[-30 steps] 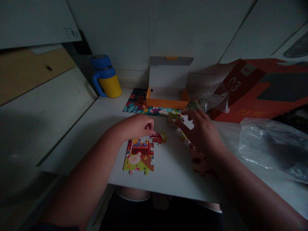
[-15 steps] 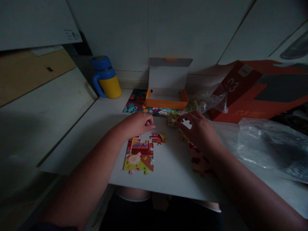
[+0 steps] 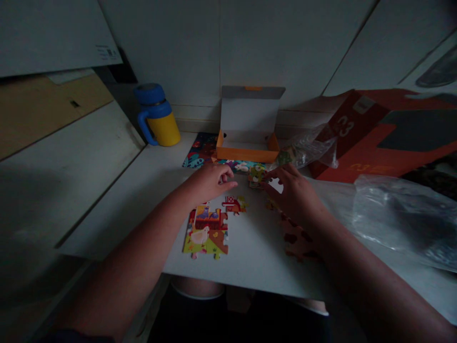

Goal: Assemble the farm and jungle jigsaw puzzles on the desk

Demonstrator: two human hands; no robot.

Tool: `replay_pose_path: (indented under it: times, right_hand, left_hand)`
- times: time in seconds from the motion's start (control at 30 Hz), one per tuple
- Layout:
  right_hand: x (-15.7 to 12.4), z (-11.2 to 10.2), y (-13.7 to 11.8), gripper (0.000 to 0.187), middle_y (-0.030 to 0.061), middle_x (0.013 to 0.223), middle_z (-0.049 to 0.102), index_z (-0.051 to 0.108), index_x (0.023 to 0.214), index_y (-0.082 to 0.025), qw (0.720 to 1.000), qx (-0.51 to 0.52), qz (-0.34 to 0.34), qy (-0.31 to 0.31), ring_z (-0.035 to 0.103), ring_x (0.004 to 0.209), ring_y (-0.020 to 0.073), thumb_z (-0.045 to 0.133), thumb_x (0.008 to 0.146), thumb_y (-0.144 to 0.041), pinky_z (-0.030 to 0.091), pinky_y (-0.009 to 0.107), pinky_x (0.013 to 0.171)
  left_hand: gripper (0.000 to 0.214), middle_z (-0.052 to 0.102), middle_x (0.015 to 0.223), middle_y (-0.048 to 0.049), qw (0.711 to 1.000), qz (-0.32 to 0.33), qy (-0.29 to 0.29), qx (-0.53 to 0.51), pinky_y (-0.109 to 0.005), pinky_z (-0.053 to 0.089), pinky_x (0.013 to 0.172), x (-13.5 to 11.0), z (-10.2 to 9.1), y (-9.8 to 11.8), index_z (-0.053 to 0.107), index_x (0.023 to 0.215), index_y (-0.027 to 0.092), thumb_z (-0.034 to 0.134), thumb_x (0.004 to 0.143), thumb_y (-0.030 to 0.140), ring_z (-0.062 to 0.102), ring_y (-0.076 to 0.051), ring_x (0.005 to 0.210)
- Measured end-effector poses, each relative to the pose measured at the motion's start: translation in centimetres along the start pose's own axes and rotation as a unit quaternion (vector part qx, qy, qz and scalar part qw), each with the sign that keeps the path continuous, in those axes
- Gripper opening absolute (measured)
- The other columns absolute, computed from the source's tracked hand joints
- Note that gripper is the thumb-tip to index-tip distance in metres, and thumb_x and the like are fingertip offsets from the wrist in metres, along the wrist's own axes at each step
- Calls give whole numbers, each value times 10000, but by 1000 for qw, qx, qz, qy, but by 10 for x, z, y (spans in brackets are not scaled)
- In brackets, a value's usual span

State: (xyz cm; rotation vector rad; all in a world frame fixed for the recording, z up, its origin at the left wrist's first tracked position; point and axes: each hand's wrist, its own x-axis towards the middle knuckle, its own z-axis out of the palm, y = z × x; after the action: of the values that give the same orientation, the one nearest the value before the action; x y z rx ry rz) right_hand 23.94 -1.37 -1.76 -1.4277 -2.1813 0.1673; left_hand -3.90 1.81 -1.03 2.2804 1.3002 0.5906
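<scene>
So, leftmost there's a blue-and-yellow bottle (image 3: 164, 126), left of the open orange box (image 3: 246, 153), and then the joined section (image 3: 207, 233) of puzzle, in front of the box and off to its left. Its long axis runs from the person towards the box side, hen picture right way up for the person, two knobs poking away from the box. The left hand (image 3: 212, 181) is just past its far end, in front of the box's left corner, thumb and fingers apart with nothing visible between them. Next is the barn bit (image 3: 233, 204) (one piece or two, can't tell), in front of the box, longer side to side, one knob facing away from it. The stack (image 3: 256, 174) sits nearer the box, squarish, no obvious long axis. The right hand (image 3: 294, 188) has thumb and finger at its right edge; can't tell if they're clamped on anything. I'd call this step picking a piece, and it calls for a thin edge pinch so only one comes off. Rightmost, brown-blotched pieces (image 3: 298, 238) lie front-right of the box, partly under the forearm.
</scene>
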Motion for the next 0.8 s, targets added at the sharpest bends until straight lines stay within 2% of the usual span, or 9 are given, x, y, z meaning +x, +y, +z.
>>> replay_pose_path:
  times: [0.2, 0.43, 0.53, 0.63, 0.8]
  right_hand:
    - [0, 1, -3, 260, 171, 1177, 674, 725, 1117, -203, 1000, -11, -18, 2, 691, 1080, 314, 562, 1028, -385, 562, 489, 992]
    - [0, 2, -5, 259, 169, 1154, 666, 715, 1131, -184, 1000, -16, -23, 5, 695, 1059, 315, 556, 1036, -365, 568, 476, 974]
    - [-1, 3, -5, 270, 179, 1172, 666, 719, 1136, -177, 999, -12, -27, 12, 693, 1078, 323, 556, 1038, -369, 567, 486, 982]
    - [-2, 1, -6, 290, 184, 1177, 669, 726, 1130, -176, 1000, -4, -21, 21, 696, 1067, 324, 580, 1028, -405, 570, 489, 963]
    - [-5, -6, -13, 319, 154, 1107, 710, 727, 1117, -188, 998, 35, 10, 43, 690, 898, 261, 585, 1034, -462, 565, 424, 831]
  left_hand:
    - [345, 743, 1001, -55, 998, 5, 45, -41, -313, 496, 747, 4, 23, 14, 712, 1185, 178, 806, 932, 391, 656, -163, 817]
    - [97, 752, 984, -39, 992, 47, 72, -88, -317, 521, 816, 10, 35, 21, 737, 1056, 177, 744, 965, 206, 673, -155, 854]
    - [71, 754, 955, -32, 992, 44, 71, -98, -300, 521, 797, 10, 30, 21, 737, 1013, 180, 751, 956, 219, 670, -146, 833]
    - [89, 764, 946, -30, 991, 31, 86, -98, -292, 526, 790, 8, 18, 18, 743, 997, 191, 761, 953, 266, 668, -141, 820]
    - [170, 785, 973, -45, 972, 52, 213, -86, -287, 554, 798, 0, -9, 13, 749, 1040, 185, 790, 942, 317, 692, -141, 843]
